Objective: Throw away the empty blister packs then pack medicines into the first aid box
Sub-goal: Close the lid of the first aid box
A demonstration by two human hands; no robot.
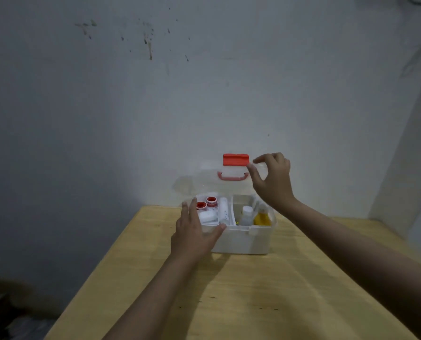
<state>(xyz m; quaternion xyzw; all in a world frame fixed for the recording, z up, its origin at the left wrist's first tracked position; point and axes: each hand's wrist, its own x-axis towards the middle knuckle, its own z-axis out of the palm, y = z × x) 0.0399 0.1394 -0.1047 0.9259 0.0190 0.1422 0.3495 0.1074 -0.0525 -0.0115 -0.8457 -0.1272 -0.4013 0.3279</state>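
A white first aid box [243, 239] stands open on the wooden table [229, 290]. Its clear lid [204, 177] is raised upright, with a red latch [235, 159] at its top edge and a red handle [232, 176] below. My right hand [273, 180] pinches the lid's top right edge beside the latch. My left hand [192, 229] rests flat against the box's front left corner, thumb on the rim. Inside lie two red-capped rolls [206, 202], white tubes [223, 211], a small white bottle [246, 214] and a yellow item [262, 218].
The table stands against a pale stained wall [180, 94], the box close to its far edge. Bare tabletop stretches between the box and me. Dark floor [8, 303] lies off the table's left side.
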